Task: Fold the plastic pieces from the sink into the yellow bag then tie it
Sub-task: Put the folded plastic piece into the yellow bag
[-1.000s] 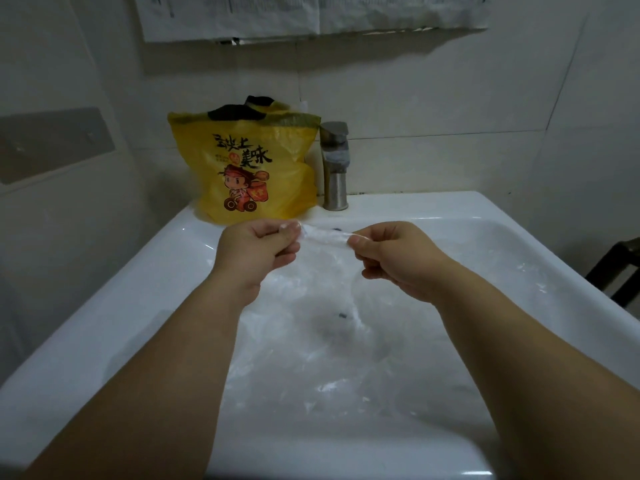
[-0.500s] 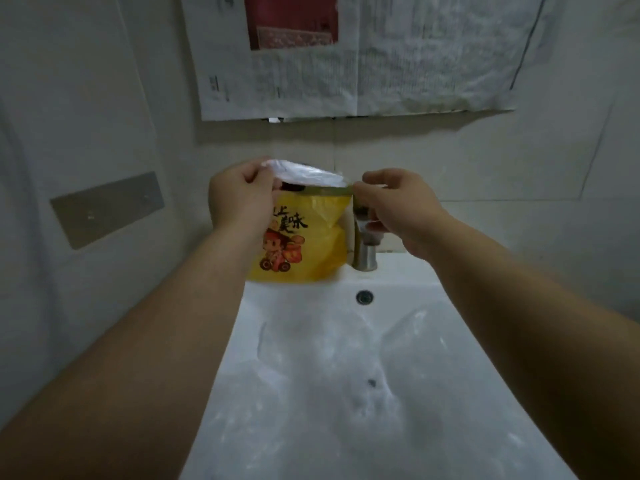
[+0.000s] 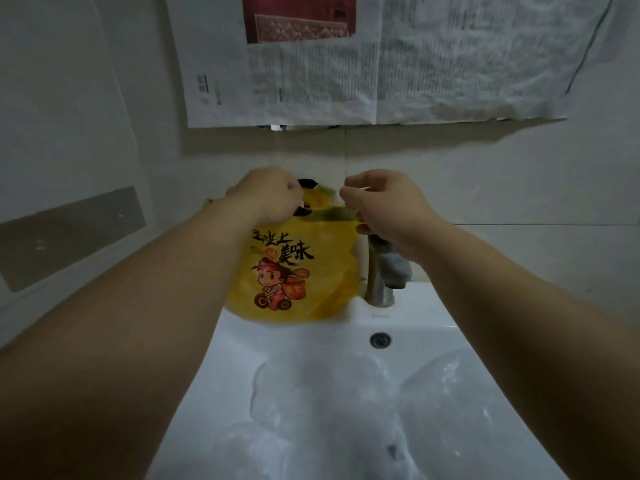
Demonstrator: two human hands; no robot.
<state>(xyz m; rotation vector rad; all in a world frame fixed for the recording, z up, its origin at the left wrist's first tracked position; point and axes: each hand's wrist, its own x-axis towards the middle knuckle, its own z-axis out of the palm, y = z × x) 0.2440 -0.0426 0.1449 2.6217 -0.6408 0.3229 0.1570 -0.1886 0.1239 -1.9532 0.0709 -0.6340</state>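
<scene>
**Both hands working at the mouth of the yellow bag**

I am looking down through the head camera at the sink (image 3: 433, 323). The yellow bag (image 3: 294, 271) is standing upright on its back ledge, in front of the tiled wall and just left of the faucet (image 3: 381, 282). Its printed cartoon side is facing me.

The right hand (image 3: 381, 206) is pinching the bag's greenish top rim at the right side, with thumb and fingers closing on the film. The left hand (image 3: 266, 195) is sitting over the left side of the mouth, knuckles toward me and fingers curling into a fist. They are hiding whatever they are closing on, so I cannot tell whether it is the rim or a piece of plastic. Something dark is showing in the opening between the two hands.

The plastic pieces (image 3: 329, 410) are lying crumpled in the basin, clear and filmy, covering much of the bottom below the overflow hole (image 3: 380, 339). Both forearms are reaching over the basin, one along each side.

A sheet of newspaper (image 3: 415, 64) is hanging on the wall above the bag, and a grey metal plate (image 3: 69, 237) is sitting on the left wall.
</scene>
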